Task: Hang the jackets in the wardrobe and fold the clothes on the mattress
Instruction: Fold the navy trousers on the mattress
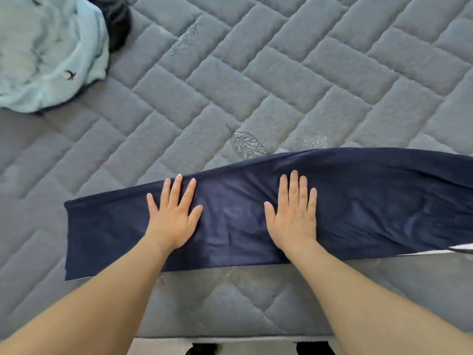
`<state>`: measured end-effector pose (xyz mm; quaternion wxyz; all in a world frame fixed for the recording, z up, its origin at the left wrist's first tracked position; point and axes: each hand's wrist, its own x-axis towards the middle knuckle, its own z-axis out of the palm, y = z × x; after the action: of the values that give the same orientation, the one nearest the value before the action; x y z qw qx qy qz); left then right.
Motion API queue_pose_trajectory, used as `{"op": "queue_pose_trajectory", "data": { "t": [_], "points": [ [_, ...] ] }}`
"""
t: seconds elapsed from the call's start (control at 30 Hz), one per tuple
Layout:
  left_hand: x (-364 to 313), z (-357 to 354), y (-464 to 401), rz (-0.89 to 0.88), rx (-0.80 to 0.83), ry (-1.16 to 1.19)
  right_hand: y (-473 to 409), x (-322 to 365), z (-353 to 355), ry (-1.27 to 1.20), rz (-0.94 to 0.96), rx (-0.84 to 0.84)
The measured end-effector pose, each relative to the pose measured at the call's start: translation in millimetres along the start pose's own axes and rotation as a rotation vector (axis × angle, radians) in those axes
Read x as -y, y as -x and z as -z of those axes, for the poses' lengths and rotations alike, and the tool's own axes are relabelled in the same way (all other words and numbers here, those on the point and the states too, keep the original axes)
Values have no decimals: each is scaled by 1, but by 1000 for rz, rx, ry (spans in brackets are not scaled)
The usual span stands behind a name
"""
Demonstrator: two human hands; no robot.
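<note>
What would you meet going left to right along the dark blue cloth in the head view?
Hemmed left end of the long navy blue garment → left hand, pressed flat → right hand, pressed flat → the cloth running out of frame.

Two bare forearms are showing, with no sleeves reaching them; the left hand (pixel 174 216) and right hand (pixel 294 213) are wearing no rings or gloves.

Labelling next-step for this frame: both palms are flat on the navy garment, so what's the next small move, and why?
Probably take the free left end of the navy garment and fold it over toward the right. It already lies as a long, narrow strip on the mattress, and the left hand and right hand press flat on it, so it looks smoothed and ready for a crosswise fold.
</note>
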<state>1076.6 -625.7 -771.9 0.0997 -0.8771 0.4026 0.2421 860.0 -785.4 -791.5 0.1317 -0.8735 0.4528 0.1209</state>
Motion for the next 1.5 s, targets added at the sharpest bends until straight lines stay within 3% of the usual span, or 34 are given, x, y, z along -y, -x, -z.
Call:
{"op": "queue_pose_trajectory", "data": {
  "t": [0.2,0.4,0.53,0.7,0.83,0.93,1.03,1.17,1.27,1.4,1.5],
  "points": [
    [104,4,6,20,5,28,13,100,-24,29,87,10],
    [197,28,2,-36,-178,21,27,204,-44,-6,79,-10],
    [247,36,-5,1,-113,-43,45,269,-57,13,133,-5],
    [278,45,-22,-184,-44,-33,66,329,-71,-38,329,14],
    [284,49,-36,-211,-64,-14,78,353,-85,-276,589,-160],
    [287,46,-41,-178,-58,91,90,361,-94,-129,716,-168],
    [290,43,-46,-160,-2,136,93,370,-94,-6,660,-152],
    [287,52,-51,-77,131,171,87,377,-79,-18,650,-179],
    [275,70,-51,-22,252,247,79,371,-56,-103,638,-79],
    [240,108,-53,84,317,561,65,334,-25,-501,258,192],
    [189,140,-58,145,356,809,58,286,0,-901,-209,140]
  ]
}}
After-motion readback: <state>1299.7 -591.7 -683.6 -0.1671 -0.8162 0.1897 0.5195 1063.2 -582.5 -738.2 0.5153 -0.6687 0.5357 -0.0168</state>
